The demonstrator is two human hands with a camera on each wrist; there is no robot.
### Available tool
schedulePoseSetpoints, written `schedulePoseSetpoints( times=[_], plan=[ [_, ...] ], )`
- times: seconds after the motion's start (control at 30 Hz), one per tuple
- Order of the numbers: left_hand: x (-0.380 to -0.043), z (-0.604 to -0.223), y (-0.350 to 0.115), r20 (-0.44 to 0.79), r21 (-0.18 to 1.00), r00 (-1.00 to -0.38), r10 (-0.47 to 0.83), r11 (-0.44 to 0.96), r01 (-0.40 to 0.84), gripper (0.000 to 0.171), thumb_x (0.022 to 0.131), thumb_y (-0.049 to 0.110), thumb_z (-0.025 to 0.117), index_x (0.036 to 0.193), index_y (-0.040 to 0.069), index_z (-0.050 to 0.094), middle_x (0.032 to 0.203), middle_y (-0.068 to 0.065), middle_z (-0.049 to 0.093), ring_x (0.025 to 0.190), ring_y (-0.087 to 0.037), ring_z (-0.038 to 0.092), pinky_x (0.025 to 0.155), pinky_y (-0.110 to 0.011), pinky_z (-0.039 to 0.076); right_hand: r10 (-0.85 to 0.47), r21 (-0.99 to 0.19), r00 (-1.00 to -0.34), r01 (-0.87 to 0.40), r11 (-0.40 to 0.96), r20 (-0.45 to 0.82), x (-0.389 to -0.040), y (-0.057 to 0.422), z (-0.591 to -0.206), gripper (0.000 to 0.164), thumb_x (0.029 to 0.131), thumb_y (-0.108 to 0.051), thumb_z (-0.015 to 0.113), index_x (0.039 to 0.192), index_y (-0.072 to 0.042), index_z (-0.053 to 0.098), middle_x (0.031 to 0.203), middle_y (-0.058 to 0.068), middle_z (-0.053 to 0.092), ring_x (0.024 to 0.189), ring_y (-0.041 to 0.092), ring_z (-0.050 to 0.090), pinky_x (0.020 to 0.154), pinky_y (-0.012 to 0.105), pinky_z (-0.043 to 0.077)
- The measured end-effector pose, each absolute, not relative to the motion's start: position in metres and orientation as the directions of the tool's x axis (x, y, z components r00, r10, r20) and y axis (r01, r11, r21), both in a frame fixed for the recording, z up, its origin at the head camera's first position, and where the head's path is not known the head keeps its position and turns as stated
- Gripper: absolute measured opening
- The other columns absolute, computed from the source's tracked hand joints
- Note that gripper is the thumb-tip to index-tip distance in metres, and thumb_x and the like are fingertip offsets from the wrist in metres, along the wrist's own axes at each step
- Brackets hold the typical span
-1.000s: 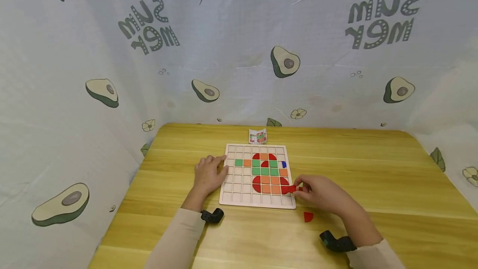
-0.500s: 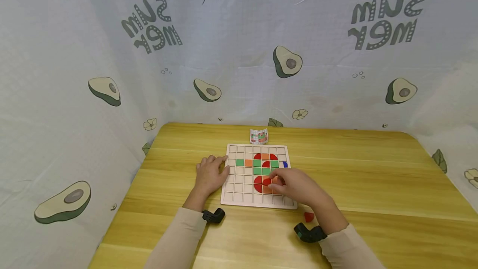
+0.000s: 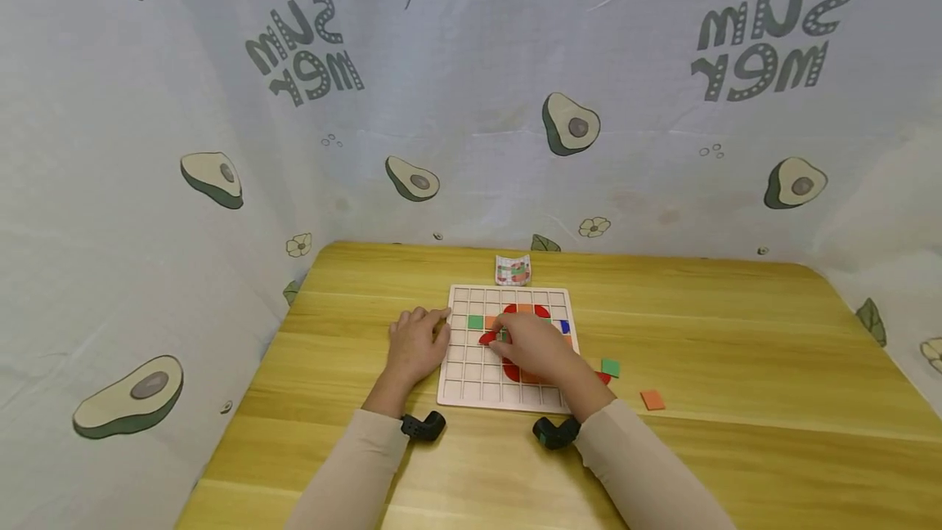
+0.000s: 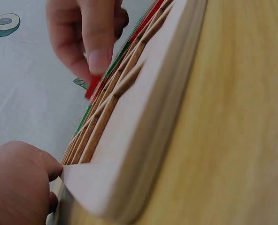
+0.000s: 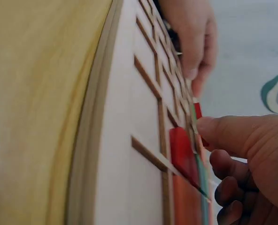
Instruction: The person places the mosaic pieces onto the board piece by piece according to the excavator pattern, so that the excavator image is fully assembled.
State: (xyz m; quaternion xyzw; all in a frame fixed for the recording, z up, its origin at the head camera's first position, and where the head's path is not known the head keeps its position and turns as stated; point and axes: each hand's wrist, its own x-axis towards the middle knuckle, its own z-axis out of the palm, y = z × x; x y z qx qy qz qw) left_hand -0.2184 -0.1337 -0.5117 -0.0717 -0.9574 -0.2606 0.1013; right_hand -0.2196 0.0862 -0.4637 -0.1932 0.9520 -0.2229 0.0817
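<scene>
A white gridded board (image 3: 459,391) lies on the table, partly filled with flat colored pieces. My right hand (image 3: 536,343) reaches over its middle, pinching a small red piece (image 3: 487,338) between thumb and fingertips. In the right wrist view the thumb (image 5: 223,133) lies against that red piece, close over the grid. The right hand and forearm hide several pieces behind them. At the board's left edge rests my left hand (image 3: 415,346), thumb and forefinger touching the rim; the left wrist view has it at the board's corner (image 4: 89,183).
A small curved card (image 3: 513,271) with a colored grid pattern stands behind the board. To the right of the board lie a green square (image 3: 610,367), an orange square (image 3: 652,400) and a red piece (image 3: 604,378) beside my forearm. A patterned curtain (image 3: 471,105) surrounds the table.
My right hand has moved left across the board from its lower right edge, carrying red. Loose pieces at the right, previously hidden by that hand, now show. My left hand stays at the rim.
</scene>
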Motion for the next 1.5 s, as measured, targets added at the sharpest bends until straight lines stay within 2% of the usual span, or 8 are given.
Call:
schedulePoseSetpoints(
  times=[0.23,0.43,0.53,0.7,0.8,1.1,1.3,1.5],
  plan=[
    [-0.218,-0.515,-0.132,0.208,0.487,-0.974,0.087,0.854,0.18,0.034,0.103,0.03,0.056,0.133,0.022,0.069,0.099,-0.002,0.065,0.088,-0.02,0.048,0.079,-0.036,0.031,-0.4,-0.418,-0.915,-0.344,0.841,-0.051,-0.235,0.073,-0.472,0.026,0.095,-0.029,0.073,0.115,-0.012,0.07,0.095,-0.001,0.073,0.075,0.012,0.061,0.074,0.034,0.054],
    [-0.219,-0.515,-0.134,0.227,0.477,-0.97,0.088,0.858,0.189,0.034,0.102,0.029,0.056,0.133,0.022,0.07,0.098,-0.001,0.065,0.087,-0.021,0.048,0.078,-0.037,0.032,-0.398,-0.388,-0.917,-0.358,0.849,-0.025,-0.243,0.061,-0.474,0.028,0.097,-0.031,0.071,0.12,-0.016,0.07,0.081,-0.001,0.067,0.068,0.014,0.055,0.069,0.033,0.049],
    [-0.22,-0.515,-0.134,0.23,0.467,-0.969,0.087,0.864,0.188,0.034,0.102,0.03,0.056,0.132,0.022,0.07,0.098,-0.001,0.065,0.088,-0.021,0.049,0.078,-0.037,0.032,-0.399,-0.4,-0.917,-0.357,0.844,-0.024,-0.245,0.053,-0.473,0.027,0.097,-0.032,0.07,0.12,-0.017,0.071,0.084,0.0,0.069,0.07,0.015,0.057,0.071,0.035,0.05],
    [-0.22,-0.515,-0.134,0.233,0.46,-0.969,0.081,0.868,0.184,0.034,0.102,0.03,0.057,0.132,0.022,0.07,0.1,-0.002,0.066,0.09,-0.023,0.051,0.078,-0.038,0.033,-0.382,-0.412,-0.924,-0.337,0.847,-0.031,-0.247,0.043,-0.472,0.027,0.098,-0.032,0.069,0.121,-0.018,0.072,0.112,0.004,0.075,0.097,0.021,0.068,0.087,0.042,0.056],
    [-0.221,-0.514,-0.133,0.232,0.459,-0.97,0.079,0.87,0.181,0.034,0.102,0.03,0.056,0.131,0.022,0.07,0.1,-0.002,0.066,0.091,-0.023,0.052,0.078,-0.038,0.034,-0.373,-0.404,-0.927,-0.328,0.854,-0.035,-0.248,0.039,-0.473,0.028,0.098,-0.03,0.068,0.123,-0.018,0.071,0.118,0.005,0.075,0.107,0.025,0.069,0.092,0.045,0.056],
    [-0.222,-0.513,-0.134,0.235,0.461,-0.969,0.076,0.869,0.18,0.033,0.101,0.029,0.056,0.131,0.022,0.071,0.097,-0.002,0.065,0.09,-0.023,0.051,0.078,-0.037,0.033,-0.384,-0.407,-0.923,-0.338,0.849,-0.036,-0.245,0.038,-0.473,0.03,0.101,-0.027,0.064,0.128,-0.017,0.07,0.126,0.005,0.072,0.118,0.028,0.067,0.099,0.047,0.053],
    [-0.222,-0.513,-0.134,0.236,0.467,-0.969,0.079,0.865,0.184,0.034,0.102,0.03,0.056,0.131,0.022,0.071,0.098,-0.001,0.065,0.09,-0.022,0.05,0.078,-0.037,0.033,-0.39,-0.425,-0.92,-0.342,0.838,-0.03,-0.241,0.044,-0.47,0.03,0.101,-0.027,0.064,0.129,-0.017,0.069,0.128,0.006,0.072,0.119,0.029,0.067,0.099,0.049,0.053],
    [-0.221,-0.514,-0.135,0.236,0.476,-0.968,0.079,0.859,0.186,0.033,0.102,0.029,0.056,0.131,0.022,0.07,0.096,0.0,0.064,0.087,-0.021,0.049,0.077,-0.036,0.031,-0.371,-0.461,-0.927,-0.31,0.832,-0.046,-0.232,0.059,-0.466,0.026,0.099,-0.025,0.067,0.123,-0.016,0.072,0.115,0.005,0.075,0.102,0.024,0.07,0.09,0.045,0.056]
  ],
)
